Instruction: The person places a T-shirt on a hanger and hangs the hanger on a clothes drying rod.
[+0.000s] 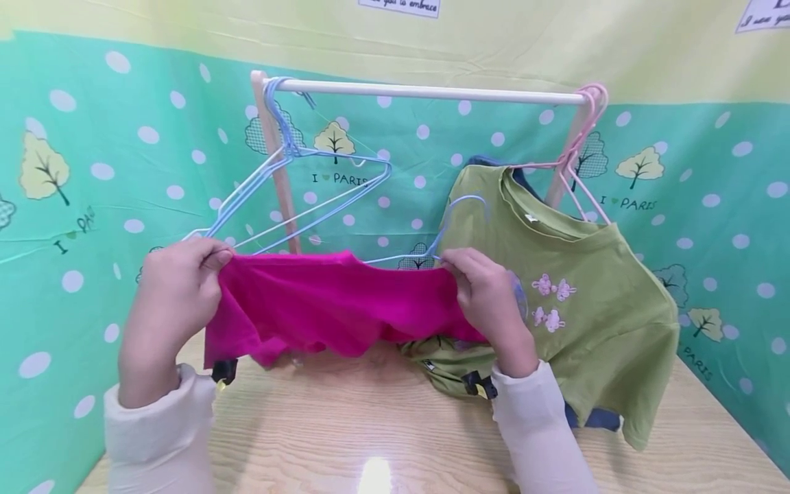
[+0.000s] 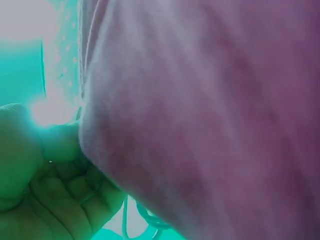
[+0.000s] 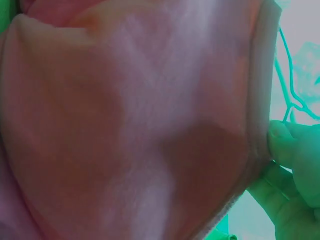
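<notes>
A magenta garment (image 1: 345, 302) stretches between both hands above the table. My left hand (image 1: 179, 295) pinches its upper left corner. At the upper right, my right hand (image 1: 487, 295) pinches the edge between thumb and fingers. Just behind that edge, a blue hanger (image 1: 434, 245) shows its hook and one arm; the rest is hidden by the cloth. Up close in the left wrist view, the garment (image 2: 200, 125) fills most of the picture beside the curled fingers (image 2: 70, 200). A seamed border of the cloth (image 3: 260, 100) runs into the thumb and fingers (image 3: 287, 145) in the right wrist view.
A rack with a white rail (image 1: 432, 90) stands behind. Several blue and white hangers (image 1: 290, 154) hang at its left end. Pink hangers (image 1: 577, 147) hang at the right, with a green T-shirt (image 1: 592, 295) below them. More green cloth (image 1: 450, 367) lies on the wooden table (image 1: 345, 425).
</notes>
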Action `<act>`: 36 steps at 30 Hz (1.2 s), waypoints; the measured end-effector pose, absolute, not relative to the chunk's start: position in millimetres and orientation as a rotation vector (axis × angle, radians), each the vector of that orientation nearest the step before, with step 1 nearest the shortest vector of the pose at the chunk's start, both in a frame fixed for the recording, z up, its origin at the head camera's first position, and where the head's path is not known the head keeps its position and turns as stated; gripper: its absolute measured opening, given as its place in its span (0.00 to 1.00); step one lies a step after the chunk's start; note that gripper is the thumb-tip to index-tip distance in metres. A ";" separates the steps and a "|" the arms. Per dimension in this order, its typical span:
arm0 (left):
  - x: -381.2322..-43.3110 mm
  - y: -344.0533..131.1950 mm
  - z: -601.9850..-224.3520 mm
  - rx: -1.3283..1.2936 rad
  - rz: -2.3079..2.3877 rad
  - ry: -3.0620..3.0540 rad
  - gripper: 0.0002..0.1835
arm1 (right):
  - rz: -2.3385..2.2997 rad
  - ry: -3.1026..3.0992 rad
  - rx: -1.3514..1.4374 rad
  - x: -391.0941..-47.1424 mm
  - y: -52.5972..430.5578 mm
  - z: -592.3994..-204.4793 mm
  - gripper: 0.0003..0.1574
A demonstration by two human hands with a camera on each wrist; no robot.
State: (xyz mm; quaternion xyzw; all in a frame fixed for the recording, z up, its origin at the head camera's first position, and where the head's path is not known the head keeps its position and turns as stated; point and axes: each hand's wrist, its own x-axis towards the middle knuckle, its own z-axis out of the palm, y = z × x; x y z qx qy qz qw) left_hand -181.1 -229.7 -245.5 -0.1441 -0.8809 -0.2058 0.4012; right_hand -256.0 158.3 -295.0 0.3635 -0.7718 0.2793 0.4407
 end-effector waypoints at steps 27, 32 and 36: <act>-174.0 -160.2 -249.6 -0.555 -0.427 -2.405 0.10 | 0.777 -1.928 0.849 -244.6 130.3 -296.2 0.05; -178.2 -147.1 -257.5 -0.557 -0.387 -2.325 0.10 | 0.790 -1.929 0.870 -242.9 126.5 -297.1 0.07; -180.9 -146.4 -260.3 -0.520 -0.352 -2.212 0.09 | 0.814 -1.924 0.883 -243.8 126.2 -296.4 0.10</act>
